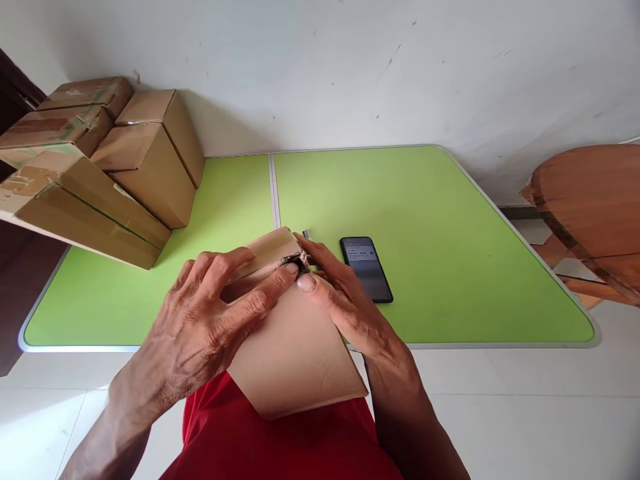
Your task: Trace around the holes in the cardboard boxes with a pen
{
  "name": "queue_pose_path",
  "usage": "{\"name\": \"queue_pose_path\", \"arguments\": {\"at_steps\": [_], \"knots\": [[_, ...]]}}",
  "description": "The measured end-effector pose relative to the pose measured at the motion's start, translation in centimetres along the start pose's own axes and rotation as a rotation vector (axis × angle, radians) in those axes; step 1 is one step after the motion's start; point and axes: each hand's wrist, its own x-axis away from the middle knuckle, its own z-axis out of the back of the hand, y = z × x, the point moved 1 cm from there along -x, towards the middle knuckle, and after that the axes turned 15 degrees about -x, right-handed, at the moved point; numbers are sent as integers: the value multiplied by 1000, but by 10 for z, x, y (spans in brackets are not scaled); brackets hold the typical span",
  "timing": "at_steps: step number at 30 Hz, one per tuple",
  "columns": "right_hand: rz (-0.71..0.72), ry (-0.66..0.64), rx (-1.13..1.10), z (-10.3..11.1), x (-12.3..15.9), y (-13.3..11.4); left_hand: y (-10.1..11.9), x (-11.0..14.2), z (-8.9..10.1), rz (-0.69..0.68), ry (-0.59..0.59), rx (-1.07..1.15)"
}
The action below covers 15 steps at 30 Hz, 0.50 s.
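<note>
A tan cardboard box rests tilted against my body at the near edge of the green table. My left hand lies over its upper left side, fingers curled on the top edge. My right hand grips the box's upper right corner, and its thumb presses a small dark metal thing there; what that thing is I cannot make out. The two thumbs nearly meet at this corner.
A black phone lies screen up just right of my hands. Several taped cardboard boxes are stacked at the table's far left. A wooden chair stands to the right. A white wall is behind the table.
</note>
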Motion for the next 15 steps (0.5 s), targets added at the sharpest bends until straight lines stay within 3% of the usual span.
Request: {"name": "queue_pose_path", "arguments": {"at_steps": [6, 10, 15], "knots": [[66, 3, 73, -8, 9, -3, 6, -10, 8, -19, -27, 45], [34, -4, 63, -10, 14, -7, 9, -8, 8, -7, -7, 96], [-1, 25, 37, -17, 14, -12, -10, -8, 14, 41, 28, 307]]}}
